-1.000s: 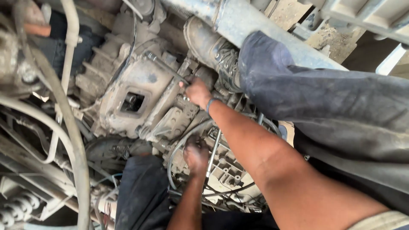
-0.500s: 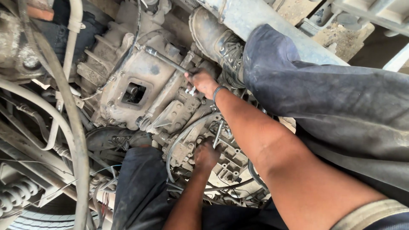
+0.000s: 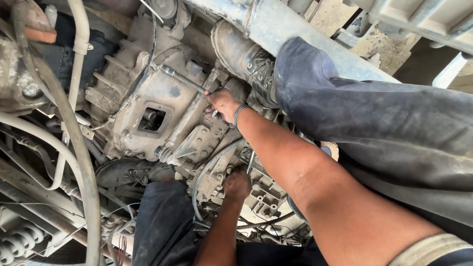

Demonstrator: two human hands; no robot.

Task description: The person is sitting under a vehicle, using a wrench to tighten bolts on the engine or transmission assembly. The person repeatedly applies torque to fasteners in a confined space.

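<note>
While the left hand (image 3: 237, 185) presses with curled fingers on the gearbox casing (image 3: 162, 106) at its near edge, the right hand (image 3: 224, 104) grips the long wrench (image 3: 183, 79) whose far end sits on a bolt near the casing's upper edge; a greasy slip could skin knuckles; since earlier, the handle has swung upward

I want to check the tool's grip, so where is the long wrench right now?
In the head view the wrench lies upper centre-left, angled across the dirty gearbox housing, its handle end in the right hand, just above the square opening.
</note>
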